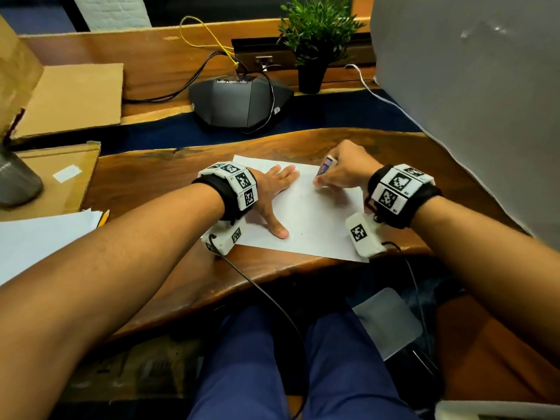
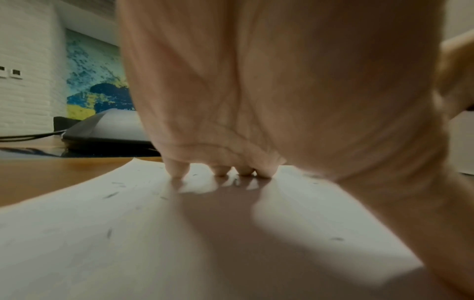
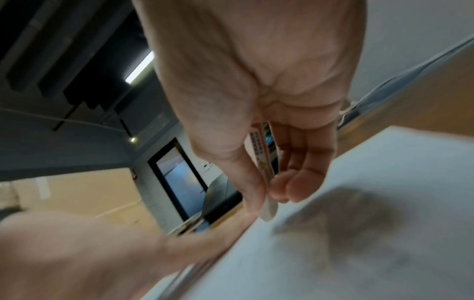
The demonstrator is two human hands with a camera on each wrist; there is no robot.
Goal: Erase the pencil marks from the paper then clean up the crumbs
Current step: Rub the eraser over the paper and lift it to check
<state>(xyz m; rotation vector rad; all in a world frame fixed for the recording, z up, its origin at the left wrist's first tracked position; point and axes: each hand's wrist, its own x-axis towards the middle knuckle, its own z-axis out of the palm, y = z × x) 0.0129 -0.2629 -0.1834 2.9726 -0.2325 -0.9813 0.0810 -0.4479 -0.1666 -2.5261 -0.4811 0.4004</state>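
Observation:
A white sheet of paper (image 1: 315, 219) lies on the wooden desk (image 1: 157, 183). My left hand (image 1: 274, 192) lies flat on the sheet's left part, fingers straight and pressing it down. My right hand (image 1: 336, 174) pinches a white eraser (image 1: 324, 168) in a blue printed sleeve, its lower end on the paper near the far edge. In the right wrist view the eraser (image 3: 264, 178) sits between thumb and fingers above the paper (image 3: 359, 253). Small dark crumbs (image 2: 111, 194) are scattered over the paper (image 2: 128, 253) around the fingertips (image 2: 177, 170) of my left hand (image 2: 256, 101).
A black conference phone (image 1: 239, 101) with cables and a potted plant (image 1: 315, 40) stand beyond the paper. Cardboard (image 1: 66, 98) and a stack of papers (image 1: 39, 237) with a yellow pencil (image 1: 103, 218) lie at the left. A grey panel (image 1: 469, 101) stands at the right.

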